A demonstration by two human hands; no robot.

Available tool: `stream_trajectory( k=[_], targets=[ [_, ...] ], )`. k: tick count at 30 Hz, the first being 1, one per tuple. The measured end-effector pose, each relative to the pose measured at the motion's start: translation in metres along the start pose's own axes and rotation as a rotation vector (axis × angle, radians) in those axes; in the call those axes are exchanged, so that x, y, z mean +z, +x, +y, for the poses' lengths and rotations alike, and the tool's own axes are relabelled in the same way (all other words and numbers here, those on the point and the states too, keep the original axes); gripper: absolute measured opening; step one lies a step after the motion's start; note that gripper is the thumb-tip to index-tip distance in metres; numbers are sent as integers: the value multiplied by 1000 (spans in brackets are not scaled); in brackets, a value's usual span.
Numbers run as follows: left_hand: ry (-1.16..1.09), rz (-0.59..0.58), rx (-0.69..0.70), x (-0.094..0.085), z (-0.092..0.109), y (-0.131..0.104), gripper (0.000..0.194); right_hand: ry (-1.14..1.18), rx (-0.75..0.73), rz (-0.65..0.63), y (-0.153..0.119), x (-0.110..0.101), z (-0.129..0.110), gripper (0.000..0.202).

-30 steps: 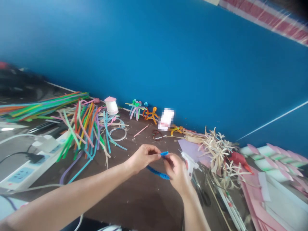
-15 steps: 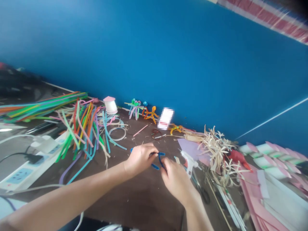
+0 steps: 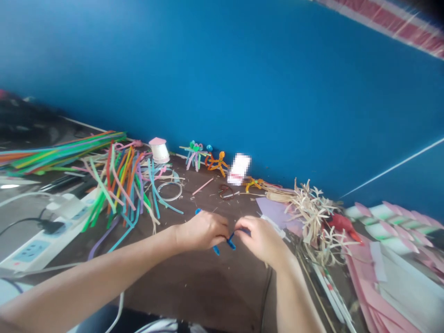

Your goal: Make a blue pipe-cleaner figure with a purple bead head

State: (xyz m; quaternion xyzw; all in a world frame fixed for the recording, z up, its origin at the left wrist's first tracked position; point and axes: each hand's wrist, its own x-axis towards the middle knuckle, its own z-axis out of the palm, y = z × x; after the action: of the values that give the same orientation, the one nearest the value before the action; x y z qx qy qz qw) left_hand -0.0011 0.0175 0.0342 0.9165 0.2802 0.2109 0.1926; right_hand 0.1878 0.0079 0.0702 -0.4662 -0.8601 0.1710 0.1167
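Note:
A dark-blue pipe cleaner point(image 3: 231, 242), bent into a small shape, is held between my two hands above the brown table point(image 3: 194, 286). My left hand point(image 3: 204, 230) is closed around it; one blue end shows behind the knuckles and another below the fingers. At the right, my right hand point(image 3: 258, 236) pinches a blue end between thumb and fingers. Most of the bent shape is hidden by my fingers. Just beyond the right hand lies a white glue gun point(image 3: 274, 224), partly covered by that hand.
Loose coloured pipe cleaners point(image 3: 118, 180) and a white power strip point(image 3: 38, 247) lie at the left. Along the blue wall stand a pink-topped cup point(image 3: 159, 151) and an orange pipe-cleaner figure point(image 3: 218, 163). Dried pale flowers point(image 3: 308, 203) and pink paper sheets point(image 3: 362, 282) lie right.
My right hand has moved up and right, now covering part of the glue gun. My left hand has dropped slightly. The blue bend between them now points downward.

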Motion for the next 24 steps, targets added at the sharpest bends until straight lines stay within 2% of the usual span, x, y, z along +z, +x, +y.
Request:
stream_trajectory(
  k=[4, 8, 11, 14, 18, 24],
  targets=[
    [-257, 0, -53, 0, 1, 0, 14, 83, -43, -36, 4, 3, 10, 12],
    [-387, 114, -225, 6, 0, 1, 11, 140, -56, -3, 2, 12, 13, 16],
    [-414, 217, -338, 10, 1, 4, 10, 106, -8, 49, -2, 21, 10, 19],
    [-394, 286, -379, 11, 2, 6, 9, 65, 17, 65, -7, 30, 5, 19],
    [-291, 319, -371, 13, 1, 7, 9, 5, 44, 64, -13, 39, -2, 15],
    [-31, 246, -315, 17, 0, 4, 14, -114, 89, 29, -17, 40, -9, 14]
  ],
)
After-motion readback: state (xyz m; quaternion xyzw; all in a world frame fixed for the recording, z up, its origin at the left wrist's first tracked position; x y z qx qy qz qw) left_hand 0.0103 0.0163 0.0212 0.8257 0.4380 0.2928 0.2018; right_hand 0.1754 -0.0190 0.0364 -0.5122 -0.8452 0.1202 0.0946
